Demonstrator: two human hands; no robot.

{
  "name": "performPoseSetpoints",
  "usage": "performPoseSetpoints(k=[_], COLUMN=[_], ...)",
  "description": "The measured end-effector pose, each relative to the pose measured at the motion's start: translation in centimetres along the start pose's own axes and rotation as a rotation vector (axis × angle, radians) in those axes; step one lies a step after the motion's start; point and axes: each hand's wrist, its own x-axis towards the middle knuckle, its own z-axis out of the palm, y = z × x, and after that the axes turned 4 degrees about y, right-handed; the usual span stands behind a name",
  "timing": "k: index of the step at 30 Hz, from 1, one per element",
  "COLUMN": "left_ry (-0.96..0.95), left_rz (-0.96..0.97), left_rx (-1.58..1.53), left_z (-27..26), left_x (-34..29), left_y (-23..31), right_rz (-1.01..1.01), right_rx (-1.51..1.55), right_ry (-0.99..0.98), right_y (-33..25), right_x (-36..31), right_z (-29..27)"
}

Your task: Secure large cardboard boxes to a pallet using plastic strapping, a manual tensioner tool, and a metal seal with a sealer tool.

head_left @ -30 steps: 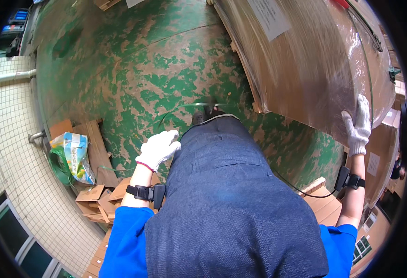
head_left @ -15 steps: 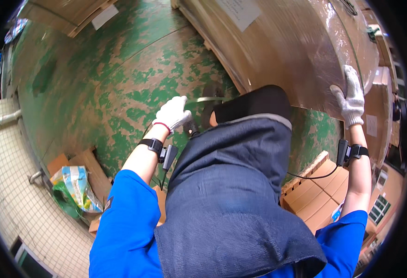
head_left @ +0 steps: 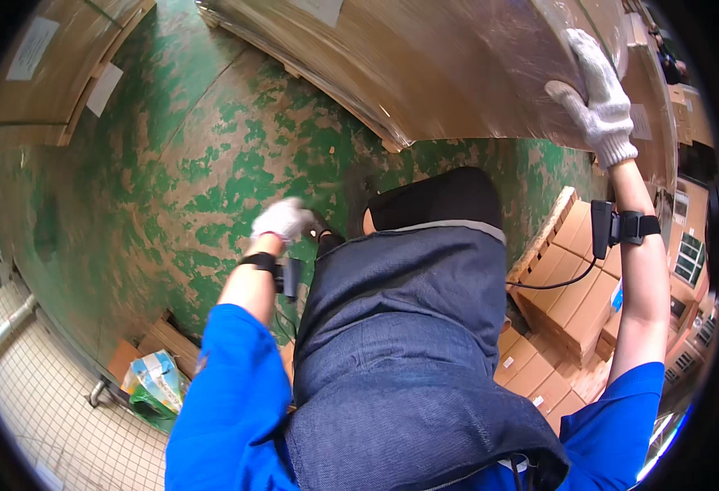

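My right hand [head_left: 601, 102], in a white knitted glove, lies with fingers stretched and thumb apart against a large brown carton [head_left: 466, 74] wrapped in clear film. It rests close to the carton's near right end, by a strap. My left hand [head_left: 283, 219], gloved too, hangs in front of my left side above the green floor [head_left: 212, 176]. Motion smears its fingers, so whether they hold anything does not show. The wrapped carton stands on a wooden pallet [head_left: 392, 141].
Another wrapped carton [head_left: 24, 82] stands far left. Stacked brown boxes [head_left: 568, 282] sit on a pallet at my right. Cardboard pieces [head_left: 171, 344] and a colourful plastic bag [head_left: 159, 380] lie by the tiled wall [head_left: 73, 409] at lower left.
Half a second ago a pale strap showed beside my left hand; now it cannot be made out. That hand has moved slightly left and down. My view has shifted, and my right hand still touches the carton.
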Motion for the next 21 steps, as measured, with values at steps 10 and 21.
performPoseSetpoints(k=[10,21], left_ry=[0.284,0.41], left_rz=[0.279,0.469], left_rx=[0.193,0.499], left_z=[-12.1,-19.5], left_x=[-15.9,-36.4], left_y=[2.3,17.0], right_rz=[0.0,-0.17], right_rx=[0.0,1.07], right_ry=[0.015,-0.692], right_y=[-1.0,-25.4], right_x=[0.2,0.6], right_z=[-0.8,4.2])
